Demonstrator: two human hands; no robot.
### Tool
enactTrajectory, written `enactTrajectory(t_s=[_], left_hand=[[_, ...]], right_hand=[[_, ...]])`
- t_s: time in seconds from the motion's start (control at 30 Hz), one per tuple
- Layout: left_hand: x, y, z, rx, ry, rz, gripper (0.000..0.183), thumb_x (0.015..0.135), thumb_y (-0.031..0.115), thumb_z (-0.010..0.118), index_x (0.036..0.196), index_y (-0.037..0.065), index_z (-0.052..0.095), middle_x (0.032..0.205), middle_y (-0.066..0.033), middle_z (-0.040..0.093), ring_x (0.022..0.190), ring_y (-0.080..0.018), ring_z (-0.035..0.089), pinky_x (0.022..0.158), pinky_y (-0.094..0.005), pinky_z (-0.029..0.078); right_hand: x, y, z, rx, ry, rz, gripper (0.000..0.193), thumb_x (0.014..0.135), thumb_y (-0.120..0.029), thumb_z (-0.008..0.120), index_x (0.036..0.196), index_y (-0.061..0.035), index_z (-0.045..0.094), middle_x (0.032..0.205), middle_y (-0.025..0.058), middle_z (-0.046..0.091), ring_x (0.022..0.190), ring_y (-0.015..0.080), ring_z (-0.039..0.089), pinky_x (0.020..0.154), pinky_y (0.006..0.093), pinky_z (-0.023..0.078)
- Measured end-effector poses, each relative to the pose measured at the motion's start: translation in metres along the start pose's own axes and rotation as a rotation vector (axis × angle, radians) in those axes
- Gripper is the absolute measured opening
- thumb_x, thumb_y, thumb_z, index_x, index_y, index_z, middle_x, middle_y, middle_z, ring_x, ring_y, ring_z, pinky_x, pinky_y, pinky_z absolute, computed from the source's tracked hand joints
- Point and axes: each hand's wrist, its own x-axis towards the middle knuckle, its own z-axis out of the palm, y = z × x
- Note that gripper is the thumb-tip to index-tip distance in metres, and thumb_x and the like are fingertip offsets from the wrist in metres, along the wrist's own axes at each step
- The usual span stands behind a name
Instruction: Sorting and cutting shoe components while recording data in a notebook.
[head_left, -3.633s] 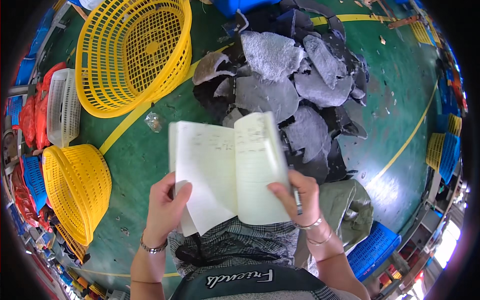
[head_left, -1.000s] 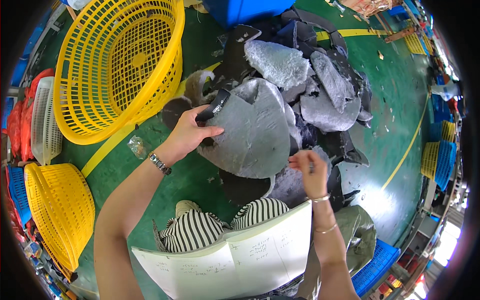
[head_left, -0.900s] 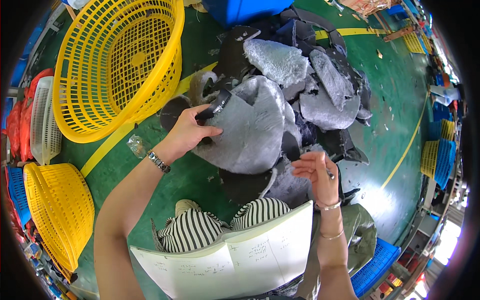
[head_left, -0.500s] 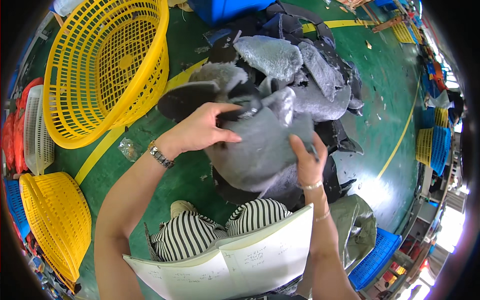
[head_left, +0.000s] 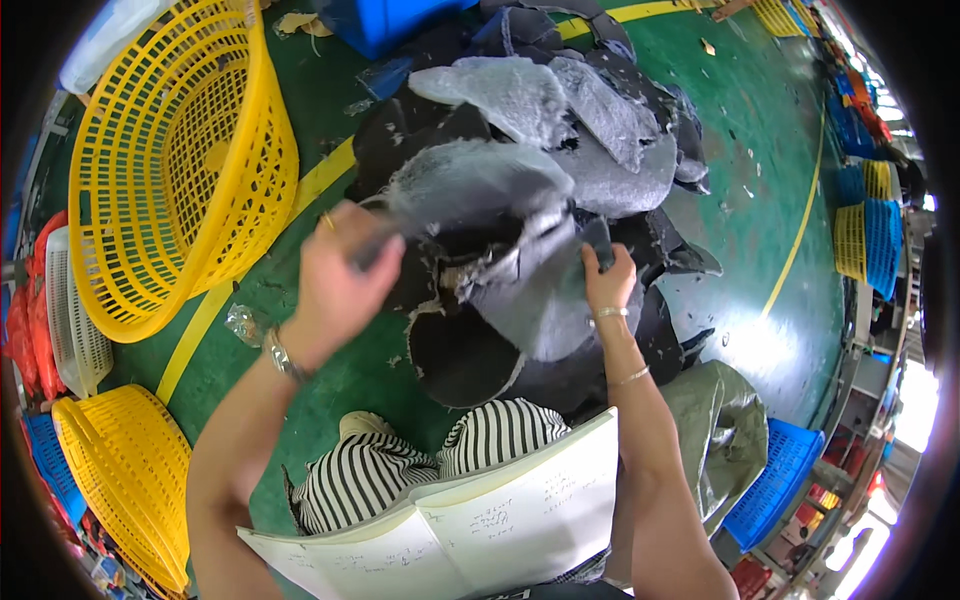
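Note:
My left hand (head_left: 345,280), smeared by motion, is closed on the dark edge of a fuzzy grey fabric piece (head_left: 480,180) lifted over the heap. My right hand (head_left: 610,278) pinches a smoother grey fabric piece (head_left: 545,310) at its upper right corner. A ragged whitish edge runs between the two pieces; whether they are joined I cannot tell. Beneath lies a pile of black and grey fabric pieces (head_left: 625,180), some with silvery pile. A rounded black piece (head_left: 462,360) lies nearest my knees.
A large yellow basket (head_left: 275,150) leans at the left, with another yellow basket (head_left: 130,460) below it. An open notebook (head_left: 520,490) rests on my lap. At my right are an olive sack (head_left: 715,430) and a blue crate (head_left: 775,480). A blue bin (head_left: 375,20) stands beyond the pile.
My left hand has moved left and toward me, pulling the fuzzy piece away from the grey one. The black rounded piece beneath is now uncovered. The whole view has shifted slightly.

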Motion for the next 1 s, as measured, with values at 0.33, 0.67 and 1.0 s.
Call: enactTrajectory(t_s=[0.33,0.67,1.0], left_hand=[[-0.037,0.025,0.093,0.083,-1.107,0.436,0.066,0.071,0.026,0.070,0.130,0.012,0.045,0.146,-0.0105,0.026,0.137,-0.0254,0.019,0.111,-0.0474,0.008],[0.004,0.023,0.056,0.070,0.195,-0.006,0.060,0.064,0.012,0.074,0.114,0.001,0.044,0.112,-0.0190,0.048,0.103,-0.0331,0.048,0.086,-0.0397,0.039],[0.087,0.058,-0.049,-0.654,0.218,-0.313,0.033,0.071,0.015,0.076,0.097,0.002,0.061,0.092,-0.0046,0.065,0.082,-0.0134,0.060,0.074,-0.0266,0.048]], right_hand=[[0.033,-0.023,-0.030,0.104,0.087,-0.005,0.031,0.082,-0.029,0.066,0.092,-0.0004,0.059,0.081,0.0135,0.064,0.071,0.0244,0.062,0.064,0.0334,0.048],[-0.048,-0.084,-0.004,0.364,-0.365,-0.050,0.024,0.071,-0.009,0.074,0.086,0.0000,0.057,0.065,0.0077,0.059,0.059,0.0156,0.057,0.056,0.0280,0.046],[-0.027,-0.082,-0.112,0.339,0.099,-0.302,0.012,0.080,0.002,0.062,0.084,-0.0031,0.052,0.072,0.0030,0.051,0.064,0.0104,0.047,0.057,0.0239,0.040]])
